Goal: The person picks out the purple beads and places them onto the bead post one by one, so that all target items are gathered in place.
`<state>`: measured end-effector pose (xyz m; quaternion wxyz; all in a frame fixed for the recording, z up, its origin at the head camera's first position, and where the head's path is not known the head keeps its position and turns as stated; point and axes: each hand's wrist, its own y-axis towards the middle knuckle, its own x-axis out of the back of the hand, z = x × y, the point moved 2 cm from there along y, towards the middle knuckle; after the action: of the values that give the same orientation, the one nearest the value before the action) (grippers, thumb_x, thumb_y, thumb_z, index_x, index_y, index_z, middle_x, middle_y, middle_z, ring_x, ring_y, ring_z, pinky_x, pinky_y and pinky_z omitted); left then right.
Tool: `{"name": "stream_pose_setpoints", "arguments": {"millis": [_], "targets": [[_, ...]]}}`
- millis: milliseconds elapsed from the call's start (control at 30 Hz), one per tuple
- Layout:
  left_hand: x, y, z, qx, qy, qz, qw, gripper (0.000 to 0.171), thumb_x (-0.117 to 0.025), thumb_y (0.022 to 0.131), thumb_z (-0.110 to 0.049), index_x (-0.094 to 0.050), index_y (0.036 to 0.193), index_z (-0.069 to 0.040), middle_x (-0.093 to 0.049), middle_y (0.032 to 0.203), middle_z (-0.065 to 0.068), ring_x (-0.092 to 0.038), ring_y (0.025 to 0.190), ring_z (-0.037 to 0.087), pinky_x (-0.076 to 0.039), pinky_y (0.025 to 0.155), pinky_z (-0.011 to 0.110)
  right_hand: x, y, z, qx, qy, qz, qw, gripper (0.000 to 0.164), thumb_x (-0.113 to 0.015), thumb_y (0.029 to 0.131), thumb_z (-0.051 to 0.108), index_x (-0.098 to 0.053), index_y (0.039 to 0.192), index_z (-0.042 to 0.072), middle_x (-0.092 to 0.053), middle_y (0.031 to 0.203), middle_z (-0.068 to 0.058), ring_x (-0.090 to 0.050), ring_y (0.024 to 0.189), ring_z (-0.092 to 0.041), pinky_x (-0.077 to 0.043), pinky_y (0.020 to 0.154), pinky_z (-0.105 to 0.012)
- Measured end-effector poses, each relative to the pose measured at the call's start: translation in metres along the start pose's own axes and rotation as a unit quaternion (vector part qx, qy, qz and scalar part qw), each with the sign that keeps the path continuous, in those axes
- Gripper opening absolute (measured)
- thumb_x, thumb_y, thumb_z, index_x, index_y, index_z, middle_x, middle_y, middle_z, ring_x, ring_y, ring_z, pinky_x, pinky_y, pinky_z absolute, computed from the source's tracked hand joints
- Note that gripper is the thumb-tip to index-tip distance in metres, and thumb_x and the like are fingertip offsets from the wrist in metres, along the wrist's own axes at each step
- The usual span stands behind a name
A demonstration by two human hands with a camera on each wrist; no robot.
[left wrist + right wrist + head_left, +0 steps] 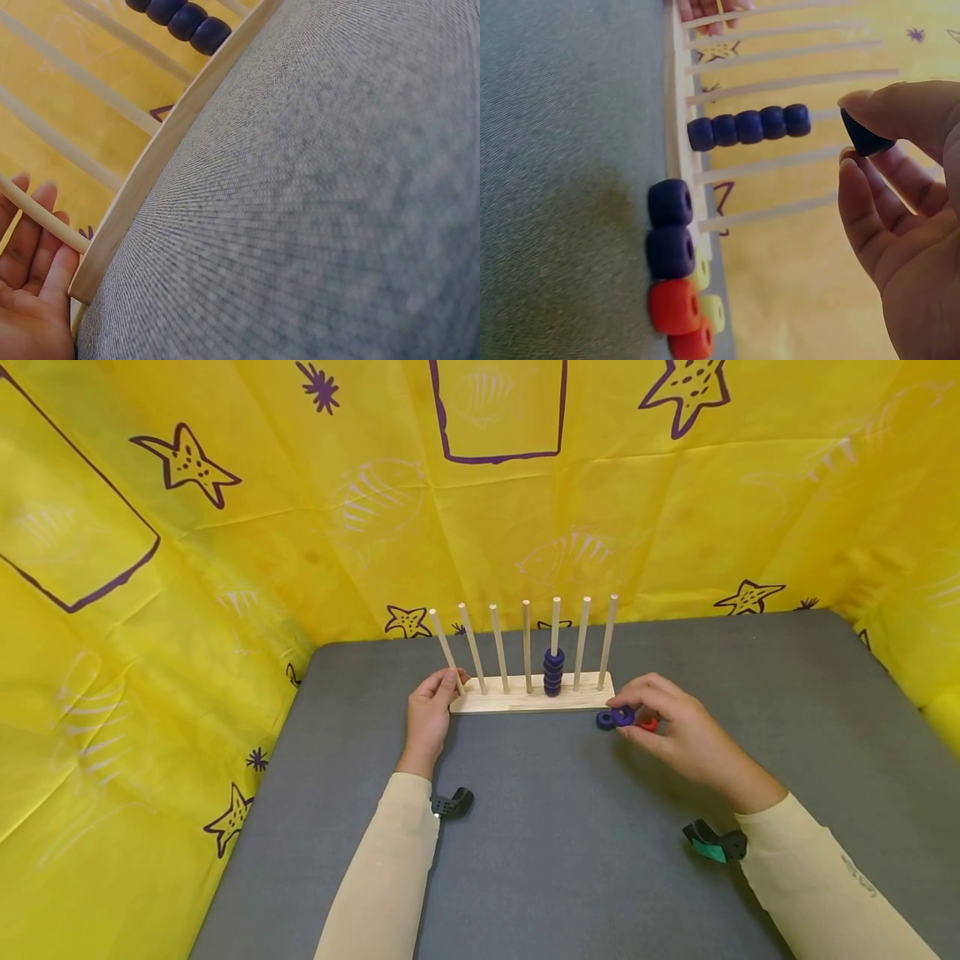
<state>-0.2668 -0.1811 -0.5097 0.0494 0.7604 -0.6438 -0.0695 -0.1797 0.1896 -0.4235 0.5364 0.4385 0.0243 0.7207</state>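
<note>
A wooden peg rack (525,700) with several upright pegs stands on the table; dark blue beads (553,672) are stacked on one peg. My left hand (429,718) holds the rack's left end, fingers behind the outermost peg and thumb against the base. My right hand (686,735) pinches a dark blue bead (866,135) between thumb and fingertips, off the table near the rack's right end. Two loose blue beads (670,251) lie by that end, beside red beads (675,307) and pale yellow beads (713,313). From the head view, the right hand hides most of these.
The grey table (525,843) extends in front of the rack. A yellow cloth (300,560) with purple sea drawings hangs behind and at the sides. Each wrist carries a dark strap-on device (453,802).
</note>
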Motion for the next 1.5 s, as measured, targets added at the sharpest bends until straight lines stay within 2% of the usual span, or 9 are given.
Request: {"name": "stream_pose_setpoints", "arguments": {"millis": [267,500,667,933,1133,1333,1500], "targets": [[-0.001,-0.001,-0.001,0.002,0.007,-0.002,1.0000,0.037,-0.068,0.111,-0.031,-0.078,0.122,0.003,-0.077,0.117,0.016,-0.071,0.116,0.027,-0.056,0.104,0.040,0.003,0.011,0.009,-0.002,-0.009,0.002,1.000,0.045,-0.089,0.082,-0.015,-0.075,0.118,0.009,-0.065,0.117,-0.002,-0.064,0.089,-0.014,-0.055,0.076,-0.017],[-0.001,-0.001,-0.002,0.007,0.004,-0.003,1.0000,0.037,-0.067,0.111,-0.029,-0.077,0.122,0.005,-0.077,0.118,0.019,-0.070,0.119,0.030,-0.055,0.106,0.042,0.003,0.020,0.017,0.015,-0.003,-0.004,1.000,0.044,-0.088,0.082,-0.017,-0.076,0.117,0.007,-0.066,0.119,-0.002,-0.063,0.099,-0.014,-0.059,0.079,-0.022],[0.000,-0.001,-0.002,0.005,0.010,-0.002,0.9999,0.037,-0.067,0.111,-0.031,-0.077,0.123,0.004,-0.077,0.118,0.017,-0.071,0.118,0.030,-0.056,0.104,0.041,0.003,0.027,0.022,0.030,-0.004,-0.010,1.000,0.044,-0.088,0.082,-0.017,-0.076,0.117,0.007,-0.066,0.120,-0.002,-0.065,0.095,-0.014,-0.056,0.079,-0.020],[0.000,-0.001,-0.001,0.002,0.018,0.001,0.9998,0.039,-0.067,0.111,-0.034,-0.078,0.122,0.002,-0.078,0.117,0.015,-0.071,0.117,0.028,-0.057,0.103,0.040,0.005,0.038,0.030,0.023,-0.003,-0.010,1.000,0.043,-0.085,0.085,-0.018,-0.077,0.119,0.007,-0.064,0.120,-0.003,-0.070,0.088,-0.016,-0.056,0.067,-0.017],[0.000,-0.001,-0.001,0.004,0.018,0.002,0.9998,0.039,-0.067,0.111,-0.034,-0.078,0.122,0.001,-0.078,0.117,0.014,-0.071,0.117,0.027,-0.056,0.104,0.039,0.006,0.046,0.034,0.045,-0.001,-0.017,0.999,0.042,-0.085,0.084,-0.019,-0.076,0.119,0.004,-0.066,0.121,-0.005,-0.066,0.095,-0.016,-0.056,0.079,-0.018],[0.000,-0.001,-0.001,0.003,0.015,0.003,0.9999,0.038,-0.068,0.111,-0.034,-0.078,0.122,0.001,-0.078,0.116,0.015,-0.071,0.117,0.027,-0.056,0.104,0.039,0.007,0.055,0.036,0.047,-0.003,-0.021,0.999,0.043,-0.085,0.085,-0.018,-0.075,0.120,0.005,-0.067,0.122,-0.004,-0.062,0.096,-0.015,-0.054,0.079,-0.019],[-0.001,-0.001,-0.002,0.002,0.009,0.002,1.0000,0.037,-0.067,0.111,-0.032,-0.078,0.121,0.002,-0.077,0.116,0.016,-0.071,0.117,0.028,-0.056,0.103,0.038,0.008,0.062,0.040,0.043,-0.003,-0.024,0.999,0.041,-0.085,0.087,-0.016,-0.075,0.121,0.004,-0.067,0.122,-0.006,-0.063,0.099,-0.019,-0.055,0.082,-0.020]]}}
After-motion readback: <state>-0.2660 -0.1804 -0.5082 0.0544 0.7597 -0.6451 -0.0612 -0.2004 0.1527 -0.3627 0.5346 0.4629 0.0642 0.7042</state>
